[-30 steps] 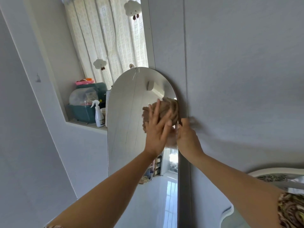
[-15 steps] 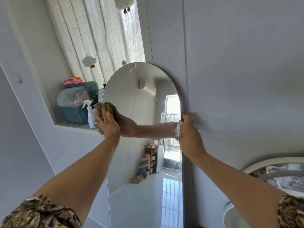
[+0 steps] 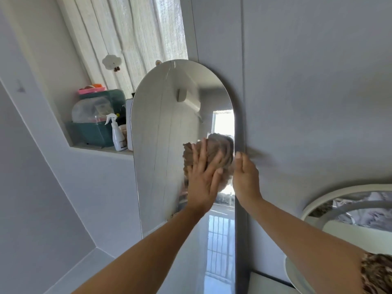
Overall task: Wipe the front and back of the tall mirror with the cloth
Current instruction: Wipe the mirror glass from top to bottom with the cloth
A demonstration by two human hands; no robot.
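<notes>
The tall arched mirror [image 3: 165,128] leans against the grey wall, its glass facing me. A crumpled brown cloth [image 3: 222,149] is pressed flat against the glass near the mirror's right edge, under my left hand [image 3: 202,177], whose fingers are spread over it. My right hand [image 3: 246,177] grips the mirror's right rim just beside the cloth, thumb on the front. The cloth's reflection merges with the cloth in the glass.
A window ledge at the left holds a white spray bottle [image 3: 116,132] and a teal container [image 3: 95,124] under a clear dome. Cream curtains [image 3: 131,39] hang behind the mirror. A white round-framed object [image 3: 318,204] sits at the lower right.
My left hand has swept the cloth from the mirror's left edge back across the glass to the right edge. My right hand keeps its hold on the rim.
</notes>
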